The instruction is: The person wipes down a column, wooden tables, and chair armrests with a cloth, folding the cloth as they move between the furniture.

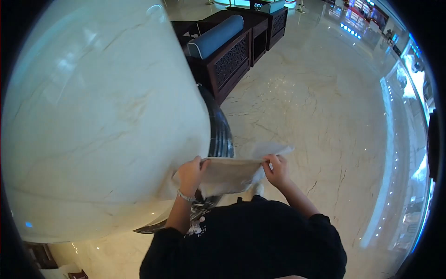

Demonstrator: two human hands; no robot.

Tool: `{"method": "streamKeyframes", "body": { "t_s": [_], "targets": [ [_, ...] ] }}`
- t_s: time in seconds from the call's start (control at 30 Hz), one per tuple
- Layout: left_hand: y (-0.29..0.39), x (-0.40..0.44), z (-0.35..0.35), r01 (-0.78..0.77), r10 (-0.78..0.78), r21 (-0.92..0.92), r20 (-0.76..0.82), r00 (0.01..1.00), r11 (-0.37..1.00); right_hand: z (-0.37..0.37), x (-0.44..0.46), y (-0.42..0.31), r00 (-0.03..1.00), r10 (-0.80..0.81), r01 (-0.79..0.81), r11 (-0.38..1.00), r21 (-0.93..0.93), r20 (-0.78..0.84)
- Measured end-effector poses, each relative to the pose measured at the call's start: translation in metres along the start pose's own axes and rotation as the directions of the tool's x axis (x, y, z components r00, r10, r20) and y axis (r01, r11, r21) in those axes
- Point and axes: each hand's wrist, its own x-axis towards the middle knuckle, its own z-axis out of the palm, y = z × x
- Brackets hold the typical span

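Observation:
A pale, thin cloth (pixel 230 174) is stretched between my two hands in front of my dark shirt. My left hand (pixel 190 176), with a bracelet at the wrist, pinches its left upper corner close beside the marble column (pixel 116 116). At the other end, my right hand (pixel 276 170) grips the right upper corner. A loose, whitish flap of the cloth sticks out beyond the right fingers. The lower edge hangs down in folds. Whether the left knuckles touch the column, I cannot tell.
The column's black ribbed base (pixel 219 128) curves around its foot. Dark carved wooden chairs (pixel 227 63) with a blue-grey bolster (pixel 216 36) stand ahead. Shiny marble floor (pixel 316 111) stretches to the right, toward lit glass shopfronts (pixel 413 153).

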Motion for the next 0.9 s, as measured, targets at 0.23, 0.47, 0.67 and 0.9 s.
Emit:
{"method": "streamKeyframes", "body": {
  "t_s": [0.23, 0.47, 0.67, 0.9],
  "targets": [
    [0.08, 0.119, 0.091, -0.22, 0.218, -0.033, -0.051, 0.975, 0.975, -0.047, 0.026, 0.144, 0.925, 0.369, -0.368, 0.929, -0.028, 0.094],
    [0.09, 0.24, 0.161, -0.114, 0.115, -0.012, 0.104, 0.988, 0.993, -0.017, 0.148, 0.278, 0.867, 0.464, -0.455, 0.886, -0.091, 0.182],
    [0.063, 0.402, 0.292, 0.074, 0.069, -0.348, 0.38, 0.922, 0.935, 0.013, 0.305, 0.41, 0.936, 0.293, -0.268, 0.953, -0.142, 0.198],
    [0.162, 0.66, 0.319, -0.146, 0.268, -0.318, 0.383, 0.884, 0.937, -0.047, 0.421, 0.557, 0.899, 0.438, -0.407, 0.859, -0.311, 0.034]
  ]
}}
